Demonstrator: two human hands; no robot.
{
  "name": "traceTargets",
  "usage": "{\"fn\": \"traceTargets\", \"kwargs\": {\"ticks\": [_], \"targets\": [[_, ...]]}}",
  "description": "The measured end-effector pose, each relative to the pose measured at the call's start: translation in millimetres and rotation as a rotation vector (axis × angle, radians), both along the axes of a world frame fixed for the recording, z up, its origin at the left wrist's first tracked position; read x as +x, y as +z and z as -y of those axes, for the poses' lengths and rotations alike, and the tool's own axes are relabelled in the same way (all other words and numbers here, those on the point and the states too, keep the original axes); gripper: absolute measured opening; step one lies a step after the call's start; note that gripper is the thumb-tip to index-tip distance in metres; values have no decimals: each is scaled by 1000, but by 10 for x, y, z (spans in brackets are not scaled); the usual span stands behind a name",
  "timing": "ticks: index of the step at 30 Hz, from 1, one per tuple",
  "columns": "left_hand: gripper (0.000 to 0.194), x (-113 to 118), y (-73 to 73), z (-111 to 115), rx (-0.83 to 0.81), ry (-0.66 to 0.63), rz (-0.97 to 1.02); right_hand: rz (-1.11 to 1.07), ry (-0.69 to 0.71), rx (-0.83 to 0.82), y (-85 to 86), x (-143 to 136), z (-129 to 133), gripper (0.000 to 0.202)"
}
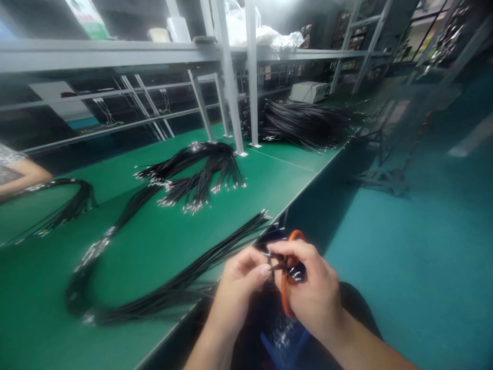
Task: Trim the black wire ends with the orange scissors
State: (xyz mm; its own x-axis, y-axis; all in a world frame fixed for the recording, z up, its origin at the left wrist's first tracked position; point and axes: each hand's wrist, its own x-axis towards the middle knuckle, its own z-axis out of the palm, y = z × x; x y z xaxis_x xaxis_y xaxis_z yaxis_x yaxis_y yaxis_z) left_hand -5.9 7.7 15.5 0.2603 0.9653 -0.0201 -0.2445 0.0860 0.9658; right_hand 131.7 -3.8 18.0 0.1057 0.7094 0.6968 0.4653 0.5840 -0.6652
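Note:
Orange-handled scissors sit in my right hand, their blades pointing left toward my other fingertips. My left hand is closed in a pinch at the end of a thin black cable, close against the blades; the cable end itself is mostly hidden by the fingers. A bundle of black cables with pale tips runs across the green table just left of my hands and curves back in a loop. Below my hands is a blue container with small shiny bits in it.
More black cables lie fanned out mid-table, and a large pile rests farther back. Grey shelf posts rise from the green table. Another person's arm reaches in at left. The table edge runs diagonally beside my hands.

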Motion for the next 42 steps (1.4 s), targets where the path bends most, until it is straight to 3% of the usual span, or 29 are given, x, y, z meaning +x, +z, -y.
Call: {"fn": "traceTargets", "kwargs": {"ticks": [7,11,14,18,20,24,42], "targets": [[8,-2,-24,5,17,18,12,90,-85,93,-53,10,-27,32],[8,-42,-53,-24,15,42,40,60,-147,26,-129,95,1,32],[6,-58,-77,-45,57,90,21,-124,-46,-217,-130,113,112,31],[3,-50,-112,-51,141,180,-28,-404,360,-678,-62,77,278,33],[4,-44,-126,-48,168,205,-43,-514,494,-894,-22,56,308,28],[5,-32,-143,-49,220,191,-67,-685,544,-1143,40,29,254,17],[3,-15,-127,-51,212,100,-187,-703,489,-1230,104,15,142,22]]}}
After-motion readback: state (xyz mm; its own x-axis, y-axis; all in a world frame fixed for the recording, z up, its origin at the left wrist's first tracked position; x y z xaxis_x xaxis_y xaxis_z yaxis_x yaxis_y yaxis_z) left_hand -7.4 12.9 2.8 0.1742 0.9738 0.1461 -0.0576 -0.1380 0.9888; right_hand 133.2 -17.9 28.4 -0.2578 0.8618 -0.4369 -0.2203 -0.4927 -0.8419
